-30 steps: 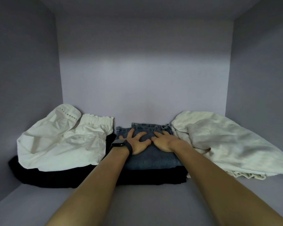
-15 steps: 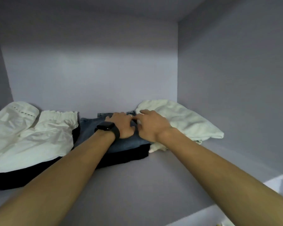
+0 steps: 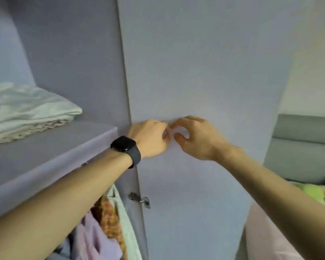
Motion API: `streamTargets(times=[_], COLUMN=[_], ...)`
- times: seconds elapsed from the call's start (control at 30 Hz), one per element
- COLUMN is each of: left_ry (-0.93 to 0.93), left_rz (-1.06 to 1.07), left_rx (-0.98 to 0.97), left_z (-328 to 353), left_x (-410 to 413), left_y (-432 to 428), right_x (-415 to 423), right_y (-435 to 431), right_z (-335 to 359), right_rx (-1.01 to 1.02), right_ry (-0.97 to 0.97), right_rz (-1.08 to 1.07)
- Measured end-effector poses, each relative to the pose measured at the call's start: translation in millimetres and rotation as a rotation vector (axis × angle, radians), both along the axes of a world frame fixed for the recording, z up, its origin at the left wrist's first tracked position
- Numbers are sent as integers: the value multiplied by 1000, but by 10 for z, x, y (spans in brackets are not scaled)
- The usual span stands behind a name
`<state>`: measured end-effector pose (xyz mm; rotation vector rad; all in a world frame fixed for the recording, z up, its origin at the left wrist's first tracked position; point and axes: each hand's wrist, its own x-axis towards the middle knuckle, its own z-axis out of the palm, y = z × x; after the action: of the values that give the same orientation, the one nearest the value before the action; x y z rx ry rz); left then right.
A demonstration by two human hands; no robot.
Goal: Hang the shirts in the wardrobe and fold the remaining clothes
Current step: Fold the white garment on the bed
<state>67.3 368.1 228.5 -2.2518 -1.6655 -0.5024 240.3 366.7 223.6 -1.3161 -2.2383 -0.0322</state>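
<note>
My left hand [image 3: 150, 139] and right hand [image 3: 197, 141] were raised in front of the pale lilac wardrobe door [image 3: 204, 62], fingertips almost meeting. The right hand's thumb and fingers were loosely curved with a gap between them, and nothing lay in that gap. The left hand showed me only its back. Its fingers were curled away from me, and I could not tell whether they pinched anything. A black smartwatch [image 3: 125, 146] sat on my left wrist.

To the left, the folded cream clothes [image 3: 26, 111] lay stacked on the lilac wardrobe shelf [image 3: 54, 151], well apart from both hands. Below the shelf, under my left forearm, garments hung side by side: a lilac garment [image 3: 94, 239], an orange patterned garment [image 3: 109, 218] and a pale green garment [image 3: 125, 226] nearest the door. A small metal hinge [image 3: 139, 200] sat at the door's inner edge, just beside them.

Off to the right, past the door's outer edge, stood a grey padded headboard [image 3: 304, 143]. A yellow-green cloth [image 3: 315, 194] lay below it, and a blurred pink fabric [image 3: 266, 239] lay lower down.
</note>
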Motion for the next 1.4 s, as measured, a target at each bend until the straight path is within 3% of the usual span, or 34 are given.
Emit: streamTargets(times=[0.23, 0.47, 0.67, 0.9, 1.13, 1.4], left_ry=[76, 124, 291, 484, 617, 652], left_rz=[-430, -762, -1036, -1281, -1397, -1464], left_rx=[-169, -320, -367, -467, -469, -570], left_z=[-855, -1430, -1734, -2045, -2595, -3620], left_x=[2458, 4687, 6063, 6947, 7604, 8792], left_y=[-456, -1161, -2056, -2919, -3787, -4810], right_x=[2640, 4329, 4930, 5095, 5245, 6294], right_y=[-1331, -2954, -4343, -5378, -6203, -7090], right_z=[-560, -1292, -1889, -2371, -3072, -3962], right_rx=[-60, -280, -518, -698, -813, -854], right_ry=[-90, -97, 38, 179, 324, 401], right_rz=[-584, -1104, -1473, -1834, -1973, -2018])
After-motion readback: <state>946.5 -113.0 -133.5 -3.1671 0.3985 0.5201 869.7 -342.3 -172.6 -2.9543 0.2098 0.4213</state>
